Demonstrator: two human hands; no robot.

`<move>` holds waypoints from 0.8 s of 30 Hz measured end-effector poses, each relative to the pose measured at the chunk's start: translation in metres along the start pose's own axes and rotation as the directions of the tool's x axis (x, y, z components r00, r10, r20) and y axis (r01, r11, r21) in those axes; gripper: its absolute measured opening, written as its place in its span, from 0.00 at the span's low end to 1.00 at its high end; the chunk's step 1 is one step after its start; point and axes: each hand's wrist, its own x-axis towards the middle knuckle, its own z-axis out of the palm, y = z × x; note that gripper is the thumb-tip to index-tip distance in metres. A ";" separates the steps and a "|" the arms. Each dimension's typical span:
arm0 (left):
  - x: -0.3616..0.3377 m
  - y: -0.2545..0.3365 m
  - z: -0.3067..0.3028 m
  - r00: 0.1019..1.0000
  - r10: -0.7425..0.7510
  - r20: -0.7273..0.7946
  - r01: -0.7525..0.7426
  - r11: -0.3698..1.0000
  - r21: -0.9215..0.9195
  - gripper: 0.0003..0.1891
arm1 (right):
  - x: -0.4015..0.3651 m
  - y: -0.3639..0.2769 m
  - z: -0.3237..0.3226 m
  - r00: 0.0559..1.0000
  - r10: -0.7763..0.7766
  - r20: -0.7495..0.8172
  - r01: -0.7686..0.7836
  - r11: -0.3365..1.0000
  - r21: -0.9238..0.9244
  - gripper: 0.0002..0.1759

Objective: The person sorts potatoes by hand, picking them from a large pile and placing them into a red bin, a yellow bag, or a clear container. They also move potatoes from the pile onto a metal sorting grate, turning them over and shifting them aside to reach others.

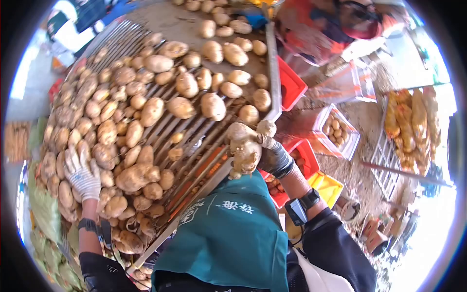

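Note:
My left hand [82, 171], in a white glove, lies with fingers apart on the heap of potatoes [108, 131] at the left. In my right hand [275, 158], gloved with a dirty grey palm or cuff, is a large knobbly potato [243, 150]. It is over the near right edge of the slatted sorting table, just beyond the green apron [233, 228]. The right fingers are partly hidden behind that potato. A big lumpy potato [137, 176] rests on the pile to the right of my left hand.
A metal rail [274, 63] edges the slatted table [160, 124]. Right of it stand red crates [291, 85], a yellow crate [329, 190] and a clear-sided bin [346, 131] holding potatoes. Filled sacks [413, 126] are farther right. Another person [321, 29] is at the top right.

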 end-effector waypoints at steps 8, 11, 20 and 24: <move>0.002 0.002 -0.006 1.000 0.026 0.002 -0.026 0.999 0.028 0.29 | -0.168 -0.003 -0.160 0.537 -0.485 -0.690 0.426 0.862 -0.274 0.28; 0.003 0.005 -0.008 0.998 -0.009 0.061 0.004 0.997 0.080 0.28 | -0.216 0.007 -0.199 0.426 -0.398 -0.813 0.302 0.909 -0.287 0.25; 0.003 0.001 0.000 0.999 0.031 -0.009 -0.030 0.994 0.104 0.28 | -0.263 0.059 -0.210 0.581 -0.280 -0.764 0.432 0.902 -0.002 0.32; 0.003 0.000 -0.001 0.999 0.048 -0.017 -0.045 0.991 0.124 0.28 | -0.242 0.052 -0.176 0.586 -0.305 -0.750 0.472 0.882 0.011 0.41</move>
